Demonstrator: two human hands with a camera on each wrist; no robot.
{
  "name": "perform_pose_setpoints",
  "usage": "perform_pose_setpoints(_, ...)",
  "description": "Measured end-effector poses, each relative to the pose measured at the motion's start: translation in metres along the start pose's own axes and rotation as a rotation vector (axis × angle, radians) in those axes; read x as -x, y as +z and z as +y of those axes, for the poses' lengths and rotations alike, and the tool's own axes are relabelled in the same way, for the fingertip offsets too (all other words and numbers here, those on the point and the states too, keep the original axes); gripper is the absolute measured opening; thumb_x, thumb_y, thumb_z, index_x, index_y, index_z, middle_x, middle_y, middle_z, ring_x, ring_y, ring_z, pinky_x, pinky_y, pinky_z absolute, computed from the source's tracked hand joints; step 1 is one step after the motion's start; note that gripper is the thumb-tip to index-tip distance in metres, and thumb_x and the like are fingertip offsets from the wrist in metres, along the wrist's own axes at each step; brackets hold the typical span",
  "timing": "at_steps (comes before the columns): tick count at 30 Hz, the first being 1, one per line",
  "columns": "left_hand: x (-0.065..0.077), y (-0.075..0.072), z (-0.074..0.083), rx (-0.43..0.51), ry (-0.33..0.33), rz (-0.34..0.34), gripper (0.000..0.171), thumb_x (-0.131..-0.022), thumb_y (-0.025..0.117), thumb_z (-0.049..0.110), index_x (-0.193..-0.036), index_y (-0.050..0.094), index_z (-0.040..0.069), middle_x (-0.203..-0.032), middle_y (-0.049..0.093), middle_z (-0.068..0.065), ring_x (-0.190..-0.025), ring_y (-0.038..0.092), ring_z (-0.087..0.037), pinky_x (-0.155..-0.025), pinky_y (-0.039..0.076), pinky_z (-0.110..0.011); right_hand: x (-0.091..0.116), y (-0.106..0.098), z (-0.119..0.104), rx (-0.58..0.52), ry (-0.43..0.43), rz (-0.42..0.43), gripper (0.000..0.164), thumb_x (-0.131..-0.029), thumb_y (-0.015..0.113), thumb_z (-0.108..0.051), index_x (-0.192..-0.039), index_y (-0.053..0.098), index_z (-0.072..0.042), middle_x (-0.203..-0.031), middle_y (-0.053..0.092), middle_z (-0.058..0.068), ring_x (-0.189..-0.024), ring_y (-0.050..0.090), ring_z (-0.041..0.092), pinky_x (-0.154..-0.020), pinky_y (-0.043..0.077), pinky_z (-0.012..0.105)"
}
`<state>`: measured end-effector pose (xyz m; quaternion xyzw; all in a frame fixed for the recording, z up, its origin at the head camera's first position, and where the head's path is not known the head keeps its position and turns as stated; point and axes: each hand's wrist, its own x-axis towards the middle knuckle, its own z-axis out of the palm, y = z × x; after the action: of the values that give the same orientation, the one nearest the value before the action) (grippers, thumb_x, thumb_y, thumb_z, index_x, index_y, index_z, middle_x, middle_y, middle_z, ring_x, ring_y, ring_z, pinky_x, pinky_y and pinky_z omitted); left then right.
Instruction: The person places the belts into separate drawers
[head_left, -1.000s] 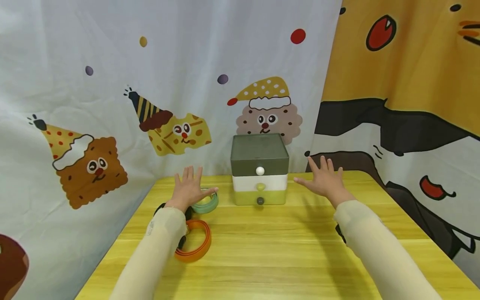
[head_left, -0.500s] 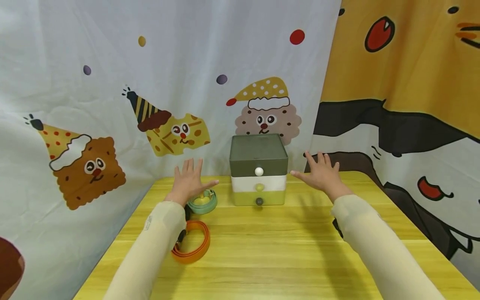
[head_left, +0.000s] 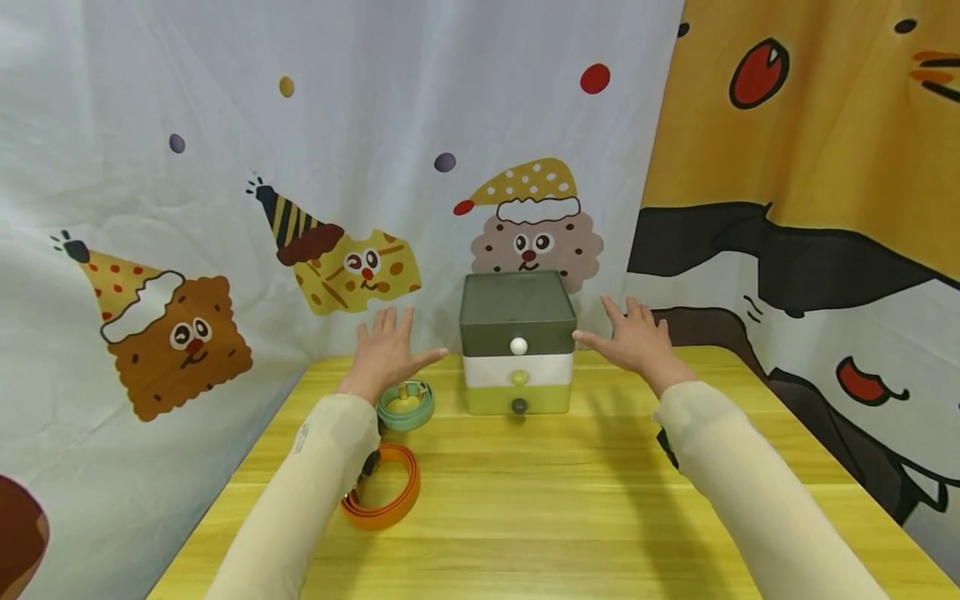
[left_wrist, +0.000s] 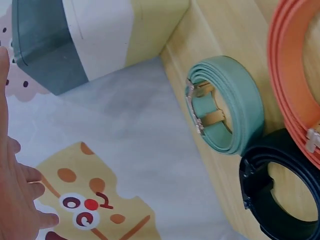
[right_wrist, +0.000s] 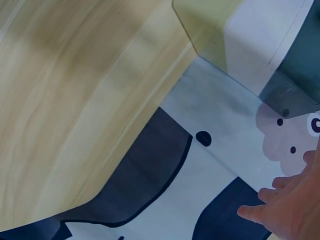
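A small stacked drawer box (head_left: 517,304) with a dark green top drawer, a white middle one and a yellow-green bottom one stands at the back of the table, its drawers closed. My left hand (head_left: 384,357) is held in the air left of it, fingers spread and holding nothing. On the box's other side my right hand (head_left: 636,340) hovers with spread fingers, the thumb right by the top drawer's corner in the head view. Below my left hand lie a coiled green belt (left_wrist: 247,102), an orange belt (left_wrist: 282,65) and a black belt (left_wrist: 259,210).
The wooden table (head_left: 525,517) ends at a white cartoon curtain (head_left: 360,100) behind the box. A yellow and dark patterned cloth (head_left: 750,150) hangs along the right side. My left sleeve hides most of the black belt in the head view.
Both hands have risen a little and drawn inward toward the drawer box, fingers still spread. The box and belts have stayed in place.
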<state>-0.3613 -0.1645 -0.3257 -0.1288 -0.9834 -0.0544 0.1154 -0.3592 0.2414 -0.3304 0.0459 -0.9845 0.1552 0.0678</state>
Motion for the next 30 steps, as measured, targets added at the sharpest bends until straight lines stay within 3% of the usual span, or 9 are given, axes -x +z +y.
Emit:
perform_pose_setpoints(14,-0.007,-0.011,0.021,0.125,0.003,0.012,0.104,-0.088,0.046,0.078,-0.161,0.007,0.015,-0.164,0.004,-0.019,-0.15,0.005,-0.037,-0.115,0.008,-0.063,-0.006,-0.006,-0.013,-0.054,-0.032,0.005,0.102,-0.088,0.037,-0.081,-0.16,0.01,-0.013,-0.159,0.004,0.033,-0.143,0.008,0.053,-0.109,0.009,0.071)
perform_pose_setpoints(30,-0.015,-0.018,0.054,0.271,0.074,0.139,0.096,-0.088,0.057,0.069,-0.159,0.019,0.016,-0.159,0.026,-0.017,-0.144,0.027,-0.037,-0.113,0.027,-0.056,-0.01,-0.01,-0.025,-0.201,-0.043,-0.013,0.097,-0.09,0.035,-0.079,-0.161,0.005,-0.019,-0.161,0.006,0.028,-0.144,0.012,0.05,-0.108,0.017,0.071)
